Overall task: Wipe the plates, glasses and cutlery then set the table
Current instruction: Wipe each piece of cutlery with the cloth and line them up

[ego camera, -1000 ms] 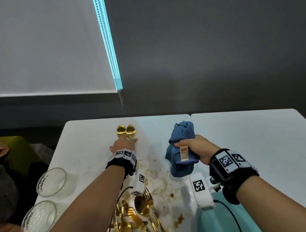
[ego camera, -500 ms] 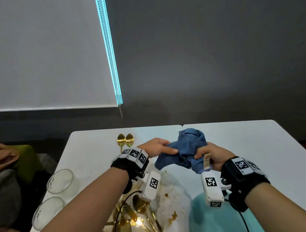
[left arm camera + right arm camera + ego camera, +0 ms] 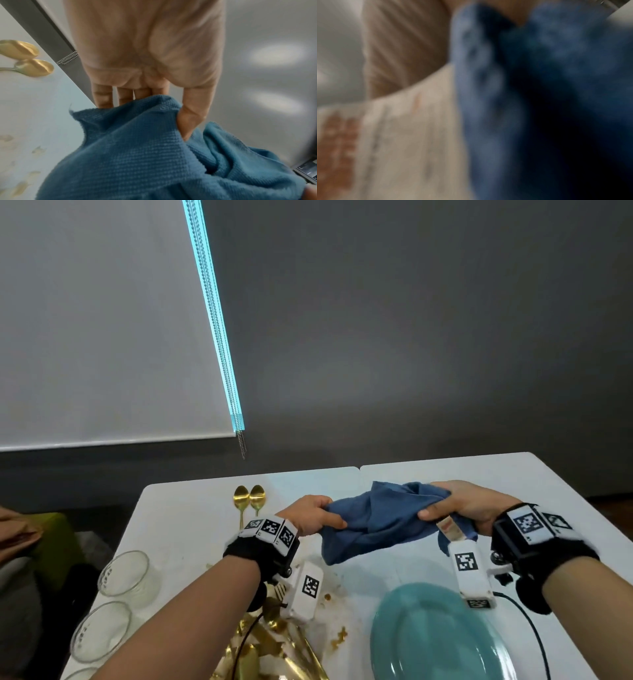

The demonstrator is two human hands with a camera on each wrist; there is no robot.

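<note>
A blue cloth (image 3: pixel 380 522) hangs stretched between both hands above the white table (image 3: pixel 191 529). My left hand (image 3: pixel 310 517) pinches its left end; in the left wrist view the thumb (image 3: pixel 190 121) presses the cloth (image 3: pixel 137 155) against the fingers. My right hand (image 3: pixel 459 508) grips the right end by its white label (image 3: pixel 450 529); the right wrist view is a blur of blue cloth (image 3: pixel 539 94) and label (image 3: pixel 402 135). Two gold spoons (image 3: pixel 249 498) lie side by side at the far edge. A teal plate (image 3: pixel 435 638) sits near me on the right.
Two clear glasses (image 3: pixel 125 573) stand at the table's left edge. A heap of gold cutlery (image 3: pixel 270 648) lies under my left forearm. Brown food smears (image 3: pixel 337 637) mark the table between cutlery and plate. A grey wall stands behind the table.
My left hand left the two spoons and came over to the cloth. Both hands then drew apart, spreading the bunched cloth out between them.
</note>
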